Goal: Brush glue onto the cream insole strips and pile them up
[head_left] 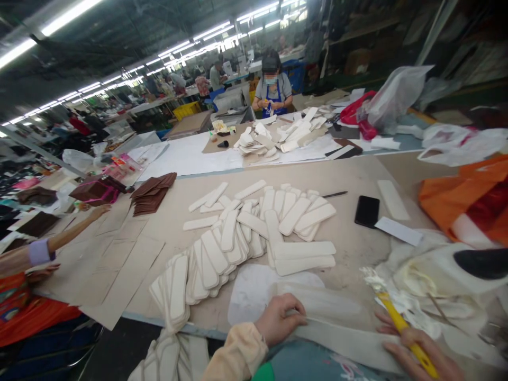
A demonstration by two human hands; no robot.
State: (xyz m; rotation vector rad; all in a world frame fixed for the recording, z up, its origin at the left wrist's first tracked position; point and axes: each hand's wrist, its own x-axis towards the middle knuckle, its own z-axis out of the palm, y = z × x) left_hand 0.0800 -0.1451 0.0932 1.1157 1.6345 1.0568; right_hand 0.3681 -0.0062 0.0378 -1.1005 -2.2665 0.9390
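My left hand (280, 318) is closed in a pinch on the edge of a long cream strip piece (341, 336) lying at the near table edge. My right hand (420, 355) grips a yellow-handled brush (392, 312) whose white, glue-caked bristles point up and away over the strip. Just beyond my hands, several cream padded strips (246, 238) lie spread and overlapping on the beige table (357, 174). More of these strips hang in a stack below the table edge (170, 354).
A black phone (366, 210) and a white card (398, 230) lie right of the strips. Orange cloth (464, 201) and white rags sit at the right. Brown pieces (153, 193) are stacked far left. A co-worker's arm (59, 241) reaches in from the left; a person (272, 87) works at the far table.
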